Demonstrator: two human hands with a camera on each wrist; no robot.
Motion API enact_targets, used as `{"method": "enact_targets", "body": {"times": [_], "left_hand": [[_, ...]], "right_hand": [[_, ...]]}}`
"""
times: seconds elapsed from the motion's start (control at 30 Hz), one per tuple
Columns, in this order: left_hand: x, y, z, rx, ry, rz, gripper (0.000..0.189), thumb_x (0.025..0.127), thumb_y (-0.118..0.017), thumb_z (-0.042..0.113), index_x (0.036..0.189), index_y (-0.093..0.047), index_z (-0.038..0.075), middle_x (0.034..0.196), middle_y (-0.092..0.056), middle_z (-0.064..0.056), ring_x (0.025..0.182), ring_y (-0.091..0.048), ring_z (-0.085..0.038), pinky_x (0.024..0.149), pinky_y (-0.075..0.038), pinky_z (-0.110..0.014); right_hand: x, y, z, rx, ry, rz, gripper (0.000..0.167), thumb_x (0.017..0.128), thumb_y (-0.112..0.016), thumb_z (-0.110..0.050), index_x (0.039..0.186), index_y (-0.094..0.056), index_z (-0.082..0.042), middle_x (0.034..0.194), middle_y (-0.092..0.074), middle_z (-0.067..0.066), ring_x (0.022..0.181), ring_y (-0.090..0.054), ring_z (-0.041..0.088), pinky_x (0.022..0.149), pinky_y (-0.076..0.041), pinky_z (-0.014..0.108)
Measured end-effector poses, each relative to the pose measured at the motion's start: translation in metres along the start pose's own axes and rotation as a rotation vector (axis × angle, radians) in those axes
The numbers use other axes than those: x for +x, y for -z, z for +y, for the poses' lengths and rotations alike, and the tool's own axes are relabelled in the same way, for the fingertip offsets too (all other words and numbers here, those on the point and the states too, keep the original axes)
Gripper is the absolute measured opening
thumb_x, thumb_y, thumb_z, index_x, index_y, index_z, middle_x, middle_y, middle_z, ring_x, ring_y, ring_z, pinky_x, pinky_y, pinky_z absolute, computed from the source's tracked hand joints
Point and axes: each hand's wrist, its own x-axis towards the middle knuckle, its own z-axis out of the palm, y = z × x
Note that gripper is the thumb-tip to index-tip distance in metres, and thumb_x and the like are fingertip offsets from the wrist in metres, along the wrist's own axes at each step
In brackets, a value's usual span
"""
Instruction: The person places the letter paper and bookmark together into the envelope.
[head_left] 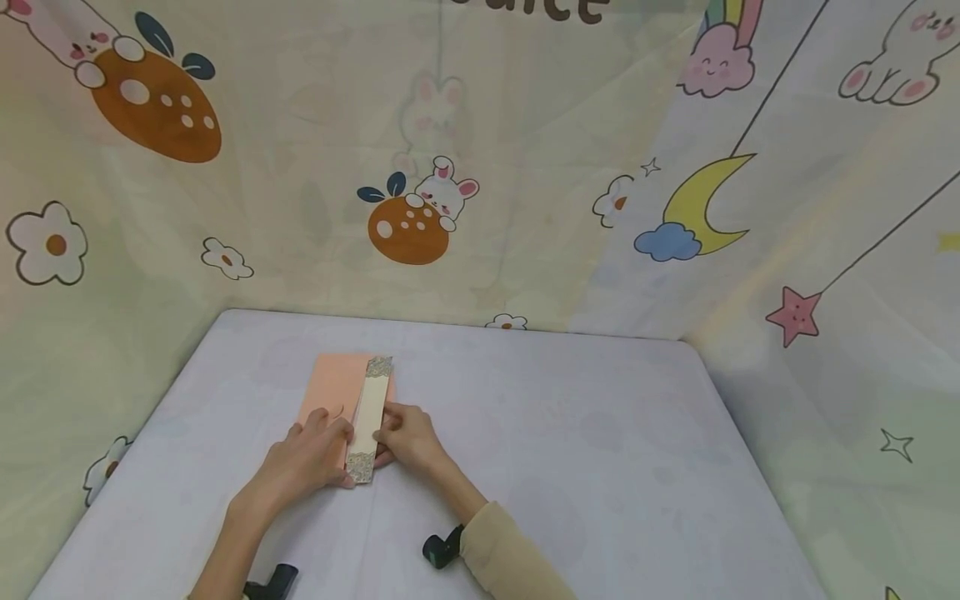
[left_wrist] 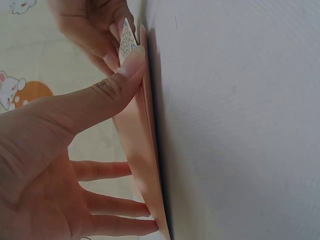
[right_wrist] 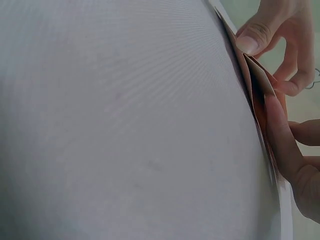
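A peach-coloured folded paper card [head_left: 333, 379] lies on the white table. Along its right side runs a cream paper strip [head_left: 371, 408] with patterned grey-gold bands at both ends. My left hand [head_left: 303, 458] rests over the lower left of the card; in the left wrist view its fingers [left_wrist: 117, 225] are extended against the peach paper and its thumb presses near the patterned end. On the other side my right hand [head_left: 411, 437] pinches the strip's right edge. Seen in the right wrist view, the paper layers [right_wrist: 257, 82] stand slightly apart between the hands.
The white tabletop [head_left: 585, 450] stretches to the right of the card. Behind and beside it hang printed cloth walls [head_left: 540, 242] with bunnies, a moon and stars. A black device [head_left: 442, 547] sits at the right wrist, another [head_left: 273, 583] at the left.
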Motion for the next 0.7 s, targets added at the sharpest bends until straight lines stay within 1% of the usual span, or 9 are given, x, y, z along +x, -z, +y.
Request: {"method": "enact_targets", "body": {"times": [0.13, 0.33, 0.43, 0.53, 0.7], "left_hand": [[-0.0012, 0.0002, 0.0006, 0.002, -0.004, 0.006, 0.059, 0.063, -0.095, 0.042, 0.106, -0.059, 0.025, 0.136, -0.05, -0.025, 0.091, -0.058, -0.039, 0.058, -0.05, -0.052], [-0.0021, -0.0016, -0.0009, -0.005, -0.01, 0.009, 0.059, 0.063, -0.095, 0.042, 0.106, -0.058, 0.026, 0.135, -0.051, -0.024, 0.091, -0.058, -0.039, 0.057, -0.05, -0.05], [-0.0018, -0.0017, -0.0012, -0.008, -0.008, 0.003, 0.059, 0.063, -0.095, 0.042, 0.106, -0.058, 0.026, 0.135, -0.05, -0.024, 0.091, -0.057, -0.038, 0.057, -0.05, -0.05], [-0.0019, -0.0007, -0.0008, -0.003, -0.005, 0.002, 0.058, 0.064, -0.094, 0.042, 0.106, -0.058, 0.026, 0.137, -0.05, -0.025, 0.093, -0.058, -0.04, 0.058, -0.05, -0.051], [-0.0013, -0.0001, -0.0007, -0.005, -0.002, 0.0, 0.057, 0.065, -0.094, 0.042, 0.106, -0.058, 0.026, 0.139, -0.049, -0.027, 0.095, -0.058, -0.042, 0.059, -0.051, -0.053]], "right_hand": [[-0.0011, -0.0012, -0.0006, -0.004, 0.01, -0.01, 0.058, 0.093, -0.069, 0.004, 0.147, -0.049, 0.004, 0.073, -0.074, 0.011, 0.061, -0.075, 0.025, 0.059, -0.059, 0.029], [-0.0015, -0.0035, -0.0007, -0.001, 0.0, -0.02, 0.056, 0.094, -0.067, 0.003, 0.147, -0.049, 0.004, 0.071, -0.072, 0.012, 0.062, -0.075, 0.03, 0.058, -0.059, 0.032], [-0.001, -0.005, -0.001, -0.016, 0.001, -0.013, 0.056, 0.093, -0.068, 0.003, 0.146, -0.05, 0.005, 0.071, -0.072, 0.011, 0.061, -0.075, 0.029, 0.057, -0.059, 0.03], [-0.0004, -0.0061, -0.0026, -0.027, 0.007, -0.008, 0.056, 0.093, -0.069, 0.003, 0.145, -0.051, 0.005, 0.073, -0.074, 0.01, 0.061, -0.075, 0.026, 0.057, -0.059, 0.029], [-0.0001, -0.0077, -0.0049, -0.002, 0.006, -0.019, 0.056, 0.093, -0.068, 0.004, 0.146, -0.05, 0.006, 0.074, -0.074, 0.011, 0.063, -0.076, 0.029, 0.058, -0.059, 0.031]]}}
